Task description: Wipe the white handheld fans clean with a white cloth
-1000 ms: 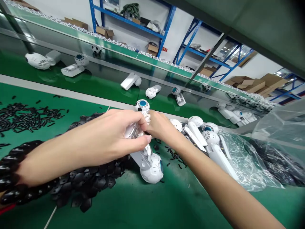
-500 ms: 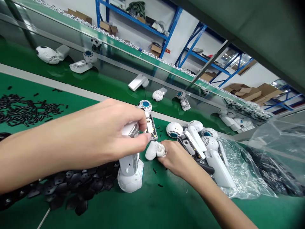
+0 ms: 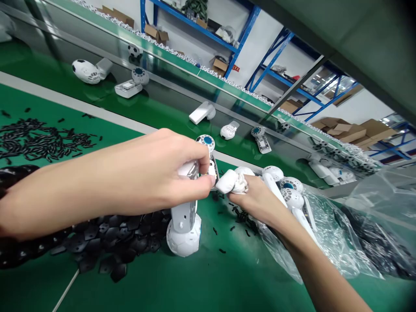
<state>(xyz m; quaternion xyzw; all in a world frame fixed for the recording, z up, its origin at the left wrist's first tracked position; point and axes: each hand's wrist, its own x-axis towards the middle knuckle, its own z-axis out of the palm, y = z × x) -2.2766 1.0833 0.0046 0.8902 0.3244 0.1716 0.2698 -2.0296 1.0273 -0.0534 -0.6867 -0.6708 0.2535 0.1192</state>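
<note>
A white gadget [image 3: 183, 236] is held in the left hand [image 3: 173, 167], ball end down, at a green table [image 3: 234, 281]. Left of it, black sticks [image 3: 45, 141] and black flakes [image 3: 120, 236] are heaped. Right of it, the right hand [image 3: 256, 197] is curled, white padding [image 3: 227, 181] at its end; whether anything is gripped cannot be told. Farther right, more gadgets [image 3: 293, 198] are piled by a plastic bag [image 3: 344, 247].

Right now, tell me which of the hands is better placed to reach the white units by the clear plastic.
Probably the right hand: it is closer to the white units, though a white bundle occupies it. The left hand is farther away and grips a ball-ended white device.
</note>
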